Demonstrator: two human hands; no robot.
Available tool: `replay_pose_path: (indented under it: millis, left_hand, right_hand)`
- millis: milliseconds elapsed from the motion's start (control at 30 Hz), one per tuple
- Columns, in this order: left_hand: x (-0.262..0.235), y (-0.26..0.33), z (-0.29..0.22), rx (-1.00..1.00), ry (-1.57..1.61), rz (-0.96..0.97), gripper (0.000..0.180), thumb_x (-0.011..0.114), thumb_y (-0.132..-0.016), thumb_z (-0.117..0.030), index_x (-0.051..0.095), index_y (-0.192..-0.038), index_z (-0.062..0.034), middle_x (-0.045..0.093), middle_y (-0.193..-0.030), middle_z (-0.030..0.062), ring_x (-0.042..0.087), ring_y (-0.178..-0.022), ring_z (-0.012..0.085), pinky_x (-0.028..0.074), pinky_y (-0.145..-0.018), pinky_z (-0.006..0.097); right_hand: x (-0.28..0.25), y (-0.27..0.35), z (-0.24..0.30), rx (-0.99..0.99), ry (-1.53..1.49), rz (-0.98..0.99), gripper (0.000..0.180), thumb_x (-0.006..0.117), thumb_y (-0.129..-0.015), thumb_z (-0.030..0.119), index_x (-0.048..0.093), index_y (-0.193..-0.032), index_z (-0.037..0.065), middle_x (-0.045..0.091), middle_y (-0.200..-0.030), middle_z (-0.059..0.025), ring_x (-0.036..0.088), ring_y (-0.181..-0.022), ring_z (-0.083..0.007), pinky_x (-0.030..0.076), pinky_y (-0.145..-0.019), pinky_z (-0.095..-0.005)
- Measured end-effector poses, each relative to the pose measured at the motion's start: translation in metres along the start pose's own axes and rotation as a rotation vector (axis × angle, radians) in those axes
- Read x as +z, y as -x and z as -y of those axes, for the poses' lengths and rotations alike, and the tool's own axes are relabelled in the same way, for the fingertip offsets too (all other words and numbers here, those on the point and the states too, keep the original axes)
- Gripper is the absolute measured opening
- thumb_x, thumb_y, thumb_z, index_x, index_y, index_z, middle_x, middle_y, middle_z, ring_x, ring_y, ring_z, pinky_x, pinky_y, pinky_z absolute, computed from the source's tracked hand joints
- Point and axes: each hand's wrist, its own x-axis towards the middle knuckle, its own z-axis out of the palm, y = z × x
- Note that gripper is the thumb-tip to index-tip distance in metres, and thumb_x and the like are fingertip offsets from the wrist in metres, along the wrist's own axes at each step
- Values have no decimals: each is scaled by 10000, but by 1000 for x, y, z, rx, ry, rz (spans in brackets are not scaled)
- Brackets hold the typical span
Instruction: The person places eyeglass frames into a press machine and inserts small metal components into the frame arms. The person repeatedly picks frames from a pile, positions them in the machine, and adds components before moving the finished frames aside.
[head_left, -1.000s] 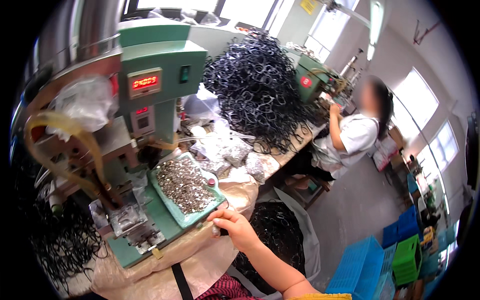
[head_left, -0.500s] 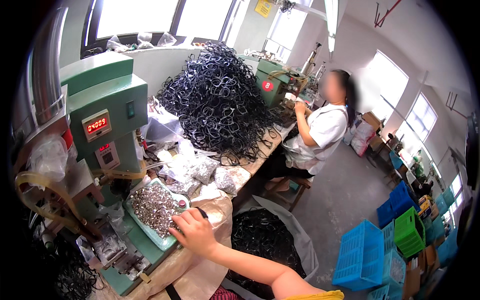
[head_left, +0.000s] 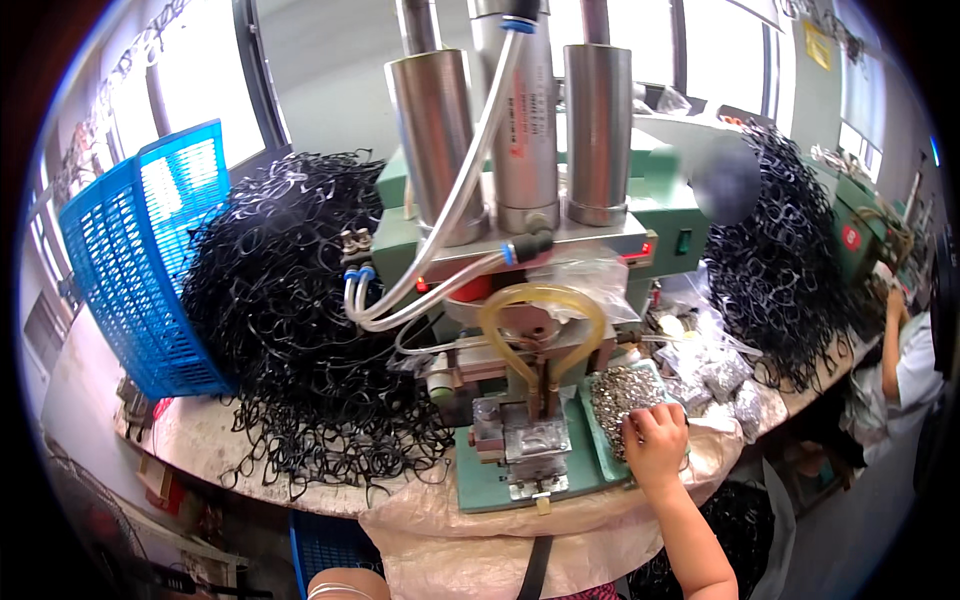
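My right hand [head_left: 657, 446] is at the pale green tray [head_left: 598, 440], over the near right part of a heap of small shiny metal pieces [head_left: 627, 388]. Its fingers are curled in with the thumb drawn close, and what lies between them is hidden. My left hand is out of sight; only a patch of bare skin with a thin white band shows at the lower edge. Left of the tray stands a green press [head_left: 400, 240] with three metal cylinders. Its metal die block [head_left: 535, 445] sits on the green base, below a looped yellowish tube [head_left: 545, 295].
Black loop-shaped bands [head_left: 300, 330] pile up on the left, beside a blue plastic basket [head_left: 150, 270]. Another black heap [head_left: 775, 270] rises at the right, behind bags of metal pieces [head_left: 725, 375]. A co-worker [head_left: 905, 350] sits at the far right. Below the table edge, a sack holds black bands [head_left: 740, 530].
The view has swung left, bringing the press to the middle and the left pile and blue basket into sight. My right hand stays at the tray; its fingers have curled in.
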Motion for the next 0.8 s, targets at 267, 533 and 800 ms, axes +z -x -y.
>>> replay_pose_path:
  millis: [267,533,800]
  left_hand:
    - [-16,105,7,-751,-1109,-275,186,726,-838,-201,685,-916,-38,654,-884,108,612,-744,285,493,-659,326]
    - [-121,236,-22,-717,-2272,-1102,75,734,-794,-44,699,-858,-63,636,-894,61,593,-863,269,476,-773,373]
    - [-191,255,-7,-816,-2640,-930,204,826,-689,-130,641,-766,-88,570,-1033,71,522,-1004,300,400,-889,450]
  right_hand:
    - [-3,-3,-8,65,-143,-95,84,639,-820,-11,683,-885,18,657,-844,-132,588,-849,-320,470,-788,-416]
    - [7,3,-3,75,-228,-120,101,712,-777,-18,695,-865,29,638,-768,-96,587,-777,-289,458,-734,-404]
    - [8,2,0,93,-219,-151,111,706,-776,-29,693,-869,32,646,-769,-94,594,-777,-279,458,-747,-381]
